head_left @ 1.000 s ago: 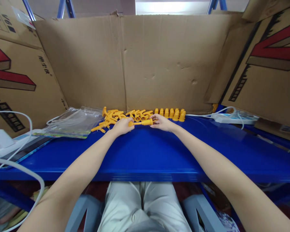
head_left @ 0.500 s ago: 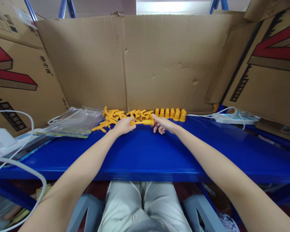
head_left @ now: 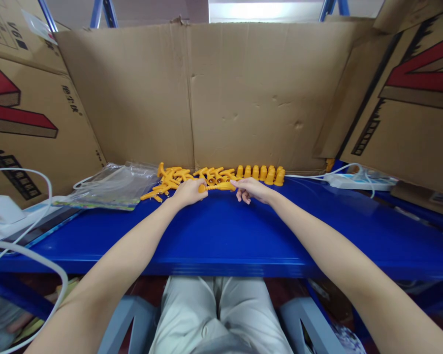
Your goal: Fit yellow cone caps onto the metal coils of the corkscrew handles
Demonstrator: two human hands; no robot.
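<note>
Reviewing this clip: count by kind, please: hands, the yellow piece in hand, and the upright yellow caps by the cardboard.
Hands: 2 (left hand, right hand)
Held yellow piece: 1
Upright yellow caps: about 8, partly overlapping
Total: about 11

Table [head_left: 221,236] with cardboard [head_left: 243,98] standing behind
On it, left to right: plastic bags [head_left: 110,187], piled handles [head_left: 167,183], upright caps [head_left: 263,173], a power strip [head_left: 358,181]; before the handles, a tool [head_left: 221,187] between left hand [head_left: 189,192] and right hand [head_left: 254,189].
</note>
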